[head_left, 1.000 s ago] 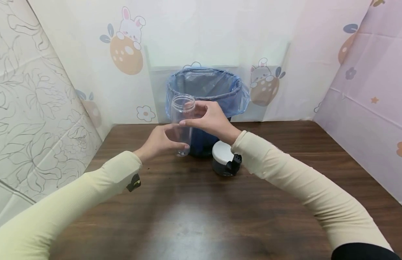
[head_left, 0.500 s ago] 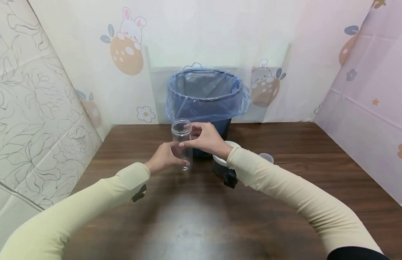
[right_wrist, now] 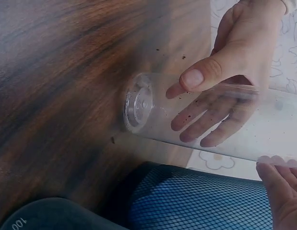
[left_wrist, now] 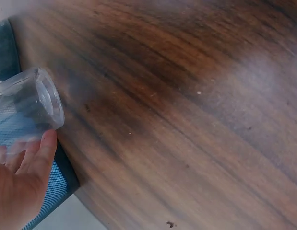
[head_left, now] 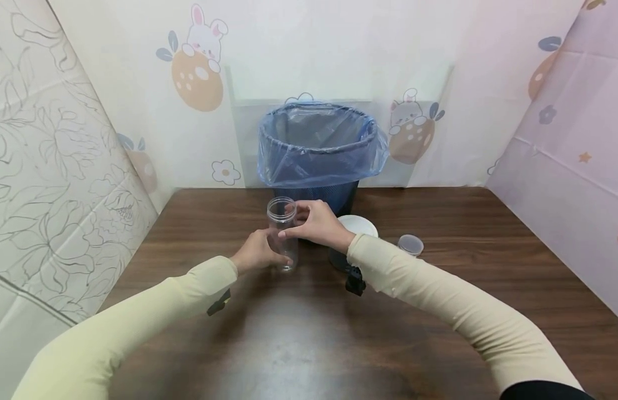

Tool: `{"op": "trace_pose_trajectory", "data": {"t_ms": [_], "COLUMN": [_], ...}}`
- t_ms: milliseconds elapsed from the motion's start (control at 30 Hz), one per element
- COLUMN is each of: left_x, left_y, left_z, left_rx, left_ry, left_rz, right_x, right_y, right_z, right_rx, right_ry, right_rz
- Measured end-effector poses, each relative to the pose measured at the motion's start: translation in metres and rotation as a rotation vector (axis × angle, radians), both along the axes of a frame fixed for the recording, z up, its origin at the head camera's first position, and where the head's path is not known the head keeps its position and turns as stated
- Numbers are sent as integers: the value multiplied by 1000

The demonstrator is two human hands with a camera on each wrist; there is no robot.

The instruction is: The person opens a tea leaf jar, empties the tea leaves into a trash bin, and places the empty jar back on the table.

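Note:
A clear plastic bottle [head_left: 282, 228] with an open, threaded mouth stands upright between both hands in the head view. My left hand [head_left: 259, 250] grips its lower part from the left, thumb towards the front. Higher up, my right hand [head_left: 320, 223] holds it from the right, just below the neck. Small dark specks show on the bottle wall [right_wrist: 186, 115] in the right wrist view. The bottle's base [left_wrist: 50, 98] is close to the tabletop; whether it touches, I cannot tell. No cap is on the mouth.
Behind the hands stands a mesh waste bin [head_left: 338, 194] lined with a blue bag [head_left: 321, 166]. A dark container with a white top [head_left: 358, 224] sits right of it, partly behind the right forearm. Further right is a small round translucent-topped item [head_left: 411, 244].
Both hands have lowered the bottle from in front of the bin liner to near the tabletop. The small round item has come into view beyond the right sleeve.

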State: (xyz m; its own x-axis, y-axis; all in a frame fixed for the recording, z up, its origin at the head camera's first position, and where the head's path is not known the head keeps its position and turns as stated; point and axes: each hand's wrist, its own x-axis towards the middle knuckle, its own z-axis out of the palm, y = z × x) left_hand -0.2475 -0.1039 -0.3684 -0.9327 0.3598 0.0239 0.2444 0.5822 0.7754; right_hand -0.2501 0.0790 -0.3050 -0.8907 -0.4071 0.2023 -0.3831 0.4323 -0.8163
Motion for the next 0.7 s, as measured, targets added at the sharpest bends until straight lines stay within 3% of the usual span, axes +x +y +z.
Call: {"op": "trace_pose_trajectory", "data": {"t_ms": [300, 467, 700], "left_x": [-4, -4, -2], "left_y": [2, 3, 4], "left_z": [-5, -8, -12], "left_rx": [16, 28, 59], "left_ry": [-4, 21, 2], "left_rz": [-4, 19, 24], "right_x": [-5, -5, -4], "right_y": [2, 2, 0], "right_z": [-5, -8, -13], "right_rx": [-7, -81, -144], "right_ry": [-3, -43, -86], "right_rz": [-1, 25, 48]}}
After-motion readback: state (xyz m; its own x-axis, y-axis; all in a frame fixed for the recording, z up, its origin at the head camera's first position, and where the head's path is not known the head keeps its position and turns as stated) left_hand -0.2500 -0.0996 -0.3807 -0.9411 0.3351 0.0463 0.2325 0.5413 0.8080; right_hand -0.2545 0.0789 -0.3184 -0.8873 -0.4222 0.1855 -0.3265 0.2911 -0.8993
